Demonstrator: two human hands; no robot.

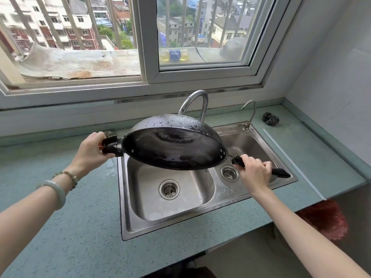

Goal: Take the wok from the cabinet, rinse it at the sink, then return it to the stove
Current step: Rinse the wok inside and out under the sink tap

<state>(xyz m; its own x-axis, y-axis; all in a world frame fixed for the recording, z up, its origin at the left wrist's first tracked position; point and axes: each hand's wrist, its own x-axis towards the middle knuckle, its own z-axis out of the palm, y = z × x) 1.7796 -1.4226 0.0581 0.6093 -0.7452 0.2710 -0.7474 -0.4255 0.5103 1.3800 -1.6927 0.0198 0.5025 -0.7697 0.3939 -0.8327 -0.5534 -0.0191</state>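
Note:
A black wok hangs tilted above the steel double sink, its hollow turned toward me and down, with water drops on its outer back. My left hand grips the short black loop handle at the wok's left side. My right hand grips the long black handle at the right, over the smaller basin. The curved tap stands just behind the wok, and no water stream shows.
A green speckled counter surrounds the sink. A thin second tap and a dark scouring pad sit at the back right. A red bag hangs below the counter's right end. The window is right behind the sink.

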